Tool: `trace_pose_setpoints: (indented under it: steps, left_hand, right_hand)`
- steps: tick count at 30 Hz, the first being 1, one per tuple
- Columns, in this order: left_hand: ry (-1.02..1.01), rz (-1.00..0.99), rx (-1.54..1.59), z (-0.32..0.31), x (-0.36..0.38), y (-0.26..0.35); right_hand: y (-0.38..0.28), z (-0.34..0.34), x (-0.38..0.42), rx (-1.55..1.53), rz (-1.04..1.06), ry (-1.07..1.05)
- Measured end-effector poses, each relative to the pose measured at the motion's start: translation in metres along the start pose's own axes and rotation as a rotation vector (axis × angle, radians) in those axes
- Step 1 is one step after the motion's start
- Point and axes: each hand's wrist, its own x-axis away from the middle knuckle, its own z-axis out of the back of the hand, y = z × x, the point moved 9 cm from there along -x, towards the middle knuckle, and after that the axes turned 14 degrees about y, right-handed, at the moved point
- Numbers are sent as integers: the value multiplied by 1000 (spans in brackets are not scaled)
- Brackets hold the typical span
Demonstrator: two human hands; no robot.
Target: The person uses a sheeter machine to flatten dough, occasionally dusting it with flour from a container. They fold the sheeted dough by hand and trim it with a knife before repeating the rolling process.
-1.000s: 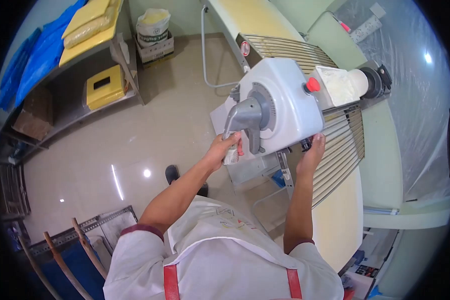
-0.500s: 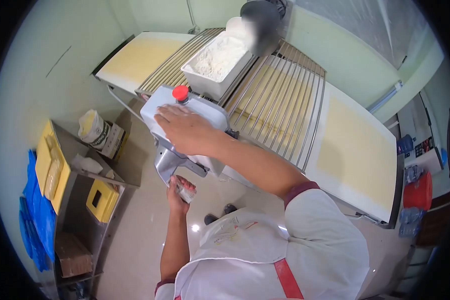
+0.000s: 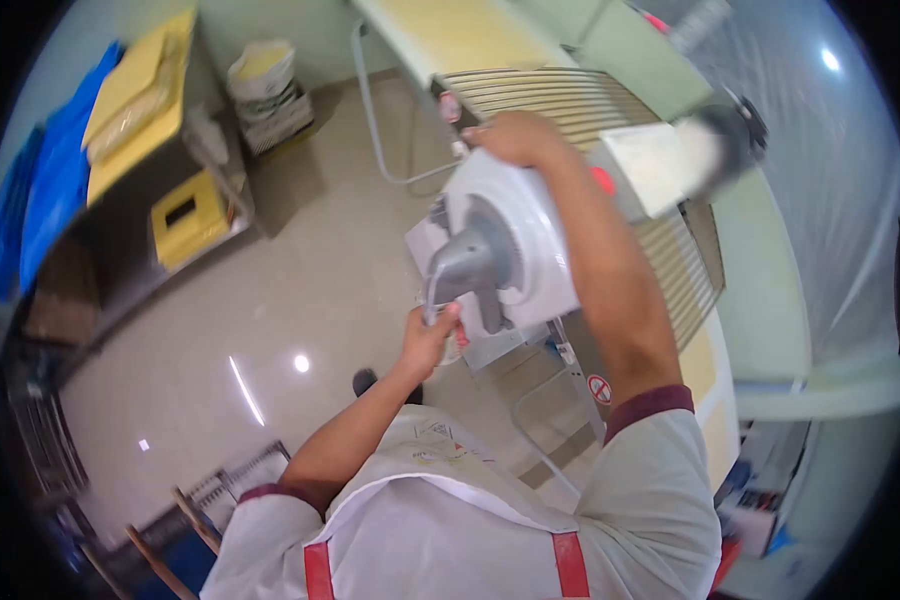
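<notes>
A dough sheeter's white housing (image 3: pixel 540 230) stands before me, with a grey lever (image 3: pixel 465 270) on its near side. My left hand (image 3: pixel 428 342) is closed round the lever's lower end. A clear, red-marked piece shows by its fingers, too blurred to make out fully. Across the top of the housing reaches my right arm. My right hand (image 3: pixel 518 138) rests on the far top edge, palm down and holding nothing; its fingertips are partly hidden. A red button (image 3: pixel 602 181) sits close beside the right forearm. Behind it is a white flour bin (image 3: pixel 642 165), blurred.
Wire guards (image 3: pixel 550 90) and a yellowish conveyor belt (image 3: pixel 470 30) extend from the machine. At left stands a metal shelf (image 3: pixel 220 150) with yellow boards (image 3: pixel 188 215) and blue plastic sheets (image 3: pixel 70 160). A white sack (image 3: pixel 262 75) stands by the wall.
My view has turned, so the machine appears further right. My right hand has slid from the housing's flat top to its far edge. My left hand still grips the lever's end.
</notes>
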Motion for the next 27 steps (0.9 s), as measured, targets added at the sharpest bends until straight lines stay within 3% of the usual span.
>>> trace_pose_setpoints:
  steps: [2,5,14,16,19,27]
  left_hand:
    - [12,-16,-5,0,0,2]
    - [15,-13,-39,1,0,4]
    - [-25,-5,-217,0,1,17]
    - [-55,-22,-284,5,-8,16]
    - [-196,-226,-146,5,-23,27]
    - [-151,-201,-4,5,-21,22]
  right_hand:
    - [8,-20,-22,-6,-71,-210]
    - [16,-33,-32,-55,-133,-286]
    - [13,-22,-26,-22,-165,-272]
    - [17,-24,-28,-28,-182,-254]
    - [12,-16,-25,-43,-221,-210]
    - [4,8,-16,-134,-109,145]
